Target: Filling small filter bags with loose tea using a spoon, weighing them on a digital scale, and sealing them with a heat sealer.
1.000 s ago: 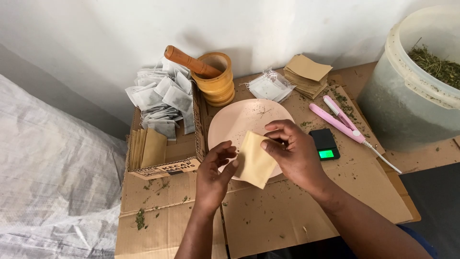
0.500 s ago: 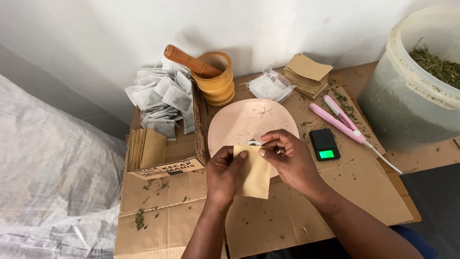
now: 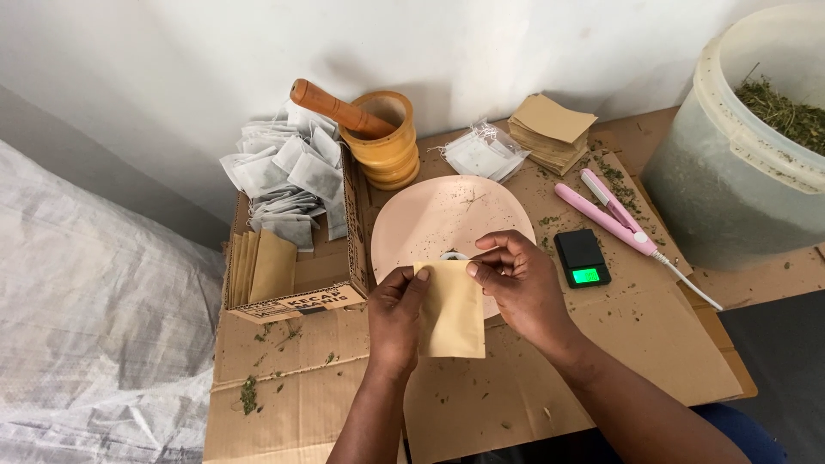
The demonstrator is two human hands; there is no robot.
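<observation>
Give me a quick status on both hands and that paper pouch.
Left hand and right hand each pinch a top corner of the tan paper pouch. Pouch upright, over the pink plate. Nothing blocking.

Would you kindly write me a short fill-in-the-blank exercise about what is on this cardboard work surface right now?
1. Both hands, the left hand and the right hand, hold one tan paper ____ between them.
2. Behind the hands lies a round plate whose colour is ____.
3. The wooden pestle rests inside the wooden ____.
4. The small black scale has a lit display whose colour is ____.

Missing words: pouch; pink; mortar; green
</observation>
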